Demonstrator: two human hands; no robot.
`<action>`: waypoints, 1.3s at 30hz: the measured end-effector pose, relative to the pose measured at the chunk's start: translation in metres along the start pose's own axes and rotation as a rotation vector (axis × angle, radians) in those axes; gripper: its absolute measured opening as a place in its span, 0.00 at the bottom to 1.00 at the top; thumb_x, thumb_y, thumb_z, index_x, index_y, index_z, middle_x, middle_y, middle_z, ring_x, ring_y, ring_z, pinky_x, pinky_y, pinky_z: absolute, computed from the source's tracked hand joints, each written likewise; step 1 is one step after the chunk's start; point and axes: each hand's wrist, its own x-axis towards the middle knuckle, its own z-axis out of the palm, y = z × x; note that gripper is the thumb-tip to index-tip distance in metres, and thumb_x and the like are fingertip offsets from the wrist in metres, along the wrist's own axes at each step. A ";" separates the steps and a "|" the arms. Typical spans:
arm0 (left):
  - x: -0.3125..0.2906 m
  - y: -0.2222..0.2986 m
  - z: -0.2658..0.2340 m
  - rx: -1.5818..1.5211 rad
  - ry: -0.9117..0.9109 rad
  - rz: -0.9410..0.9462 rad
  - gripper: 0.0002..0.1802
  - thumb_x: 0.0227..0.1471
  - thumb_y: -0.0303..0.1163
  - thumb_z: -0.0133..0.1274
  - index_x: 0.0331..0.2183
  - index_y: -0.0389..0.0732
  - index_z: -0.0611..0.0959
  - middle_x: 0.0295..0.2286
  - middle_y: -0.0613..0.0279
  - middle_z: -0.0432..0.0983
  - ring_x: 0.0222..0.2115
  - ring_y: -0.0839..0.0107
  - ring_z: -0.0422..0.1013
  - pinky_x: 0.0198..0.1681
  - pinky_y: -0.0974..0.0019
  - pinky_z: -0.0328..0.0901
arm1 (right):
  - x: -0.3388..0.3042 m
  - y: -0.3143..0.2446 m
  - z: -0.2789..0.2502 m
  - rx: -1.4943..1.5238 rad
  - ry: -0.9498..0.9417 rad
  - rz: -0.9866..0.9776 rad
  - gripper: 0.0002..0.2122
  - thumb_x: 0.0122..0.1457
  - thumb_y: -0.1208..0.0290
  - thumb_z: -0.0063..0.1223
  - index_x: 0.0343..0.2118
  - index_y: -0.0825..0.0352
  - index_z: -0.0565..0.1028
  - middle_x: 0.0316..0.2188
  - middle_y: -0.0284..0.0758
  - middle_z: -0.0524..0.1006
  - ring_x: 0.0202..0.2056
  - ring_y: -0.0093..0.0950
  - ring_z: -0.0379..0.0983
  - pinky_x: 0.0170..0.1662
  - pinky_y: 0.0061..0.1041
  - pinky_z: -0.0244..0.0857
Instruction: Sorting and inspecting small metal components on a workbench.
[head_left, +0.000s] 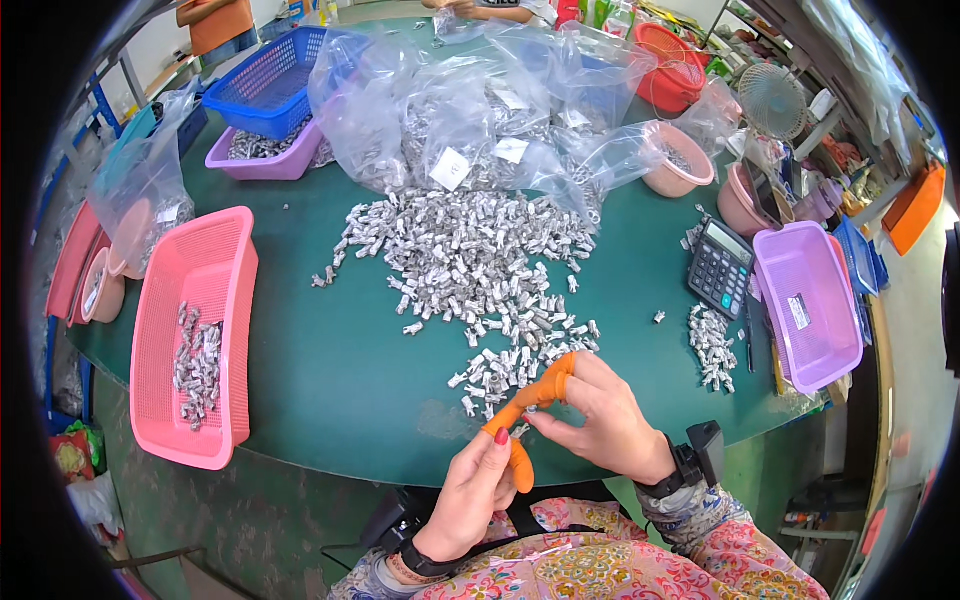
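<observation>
My left hand [468, 495] and my right hand [612, 425] meet over the near edge of the green table, orange finger cots on some of their fingers. Between the left thumb and covered fingers a small silver metal part [520, 430] just shows, mostly hidden. The right thumb and a covered finger pinch close beside it, with a bit of silver at their tips. Just beyond my hands, a loose pile of small silver metal parts [490, 250] spreads back to clear plastic bags [450, 110] full of more.
A pink basket [245, 330] at left holds some parts. A blue basket [262, 120] rests on a purple one [225, 165] at far left. On the right are a calculator [720, 268], a small heap of parts [712, 350] and a purple basket [765, 300]. Two people are beyond the table.
</observation>
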 end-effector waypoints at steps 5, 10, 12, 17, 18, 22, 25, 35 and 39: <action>0.002 0.001 0.004 -0.009 0.005 0.003 0.24 0.65 0.45 0.37 0.55 0.41 0.65 0.21 0.73 0.61 0.15 0.86 0.48 0.17 0.79 0.44 | -0.001 0.003 -0.005 -0.036 0.013 -0.024 0.11 0.45 0.75 0.65 0.32 0.65 0.76 0.26 0.35 0.72 0.30 0.35 0.68 0.33 0.31 0.64; -0.001 0.005 0.002 -0.003 -0.003 0.007 0.25 0.65 0.44 0.38 0.58 0.40 0.65 0.19 0.75 0.62 0.14 0.88 0.47 0.17 0.79 0.43 | -0.012 0.033 -0.046 -0.329 0.060 0.065 0.10 0.45 0.75 0.63 0.32 0.64 0.77 0.27 0.36 0.74 0.32 0.36 0.68 0.36 0.33 0.64; -0.003 0.003 -0.002 -0.020 0.018 0.032 0.25 0.65 0.43 0.37 0.57 0.39 0.66 0.21 0.71 0.66 0.14 0.87 0.47 0.17 0.79 0.43 | -0.026 0.056 -0.072 -0.504 0.090 0.161 0.10 0.45 0.75 0.63 0.32 0.65 0.77 0.28 0.36 0.74 0.33 0.37 0.68 0.37 0.33 0.63; 0.000 0.003 0.006 0.052 0.020 0.023 0.26 0.65 0.45 0.36 0.55 0.36 0.68 0.21 0.70 0.65 0.15 0.85 0.48 0.17 0.78 0.44 | -0.042 0.079 -0.086 -0.664 0.163 0.255 0.11 0.46 0.75 0.63 0.34 0.65 0.77 0.32 0.37 0.72 0.36 0.38 0.67 0.40 0.34 0.63; 0.001 0.002 0.009 0.054 0.014 0.022 0.26 0.65 0.45 0.36 0.55 0.36 0.68 0.21 0.70 0.65 0.15 0.85 0.48 0.17 0.78 0.44 | -0.038 0.079 -0.079 -0.602 0.209 0.170 0.11 0.46 0.74 0.63 0.35 0.65 0.77 0.32 0.37 0.72 0.36 0.38 0.67 0.40 0.35 0.63; 0.001 0.001 0.009 0.075 -0.004 0.018 0.25 0.65 0.44 0.36 0.55 0.37 0.68 0.21 0.68 0.67 0.14 0.85 0.48 0.17 0.78 0.44 | -0.014 0.080 -0.038 -0.511 0.185 0.187 0.11 0.47 0.72 0.63 0.34 0.65 0.77 0.30 0.36 0.71 0.36 0.36 0.67 0.38 0.31 0.63; -0.003 0.002 0.007 0.067 0.020 0.008 0.24 0.65 0.43 0.36 0.55 0.38 0.68 0.21 0.67 0.68 0.15 0.86 0.48 0.17 0.78 0.44 | -0.013 0.090 -0.030 -0.498 0.157 0.214 0.09 0.47 0.73 0.63 0.32 0.65 0.77 0.28 0.35 0.71 0.34 0.34 0.67 0.36 0.30 0.63; 0.001 0.000 0.009 0.090 -0.008 0.013 0.25 0.65 0.43 0.35 0.53 0.34 0.69 0.20 0.68 0.65 0.14 0.85 0.48 0.16 0.78 0.44 | -0.026 0.054 -0.039 0.230 0.105 0.478 0.13 0.49 0.77 0.61 0.40 0.65 0.78 0.31 0.26 0.75 0.32 0.17 0.66 0.37 0.18 0.59; 0.001 -0.001 0.005 0.077 -0.018 0.008 0.25 0.65 0.43 0.35 0.53 0.34 0.69 0.20 0.68 0.65 0.14 0.85 0.48 0.16 0.77 0.44 | -0.026 0.043 -0.040 0.269 0.048 0.505 0.14 0.49 0.79 0.61 0.41 0.67 0.77 0.36 0.25 0.76 0.36 0.16 0.66 0.41 0.17 0.58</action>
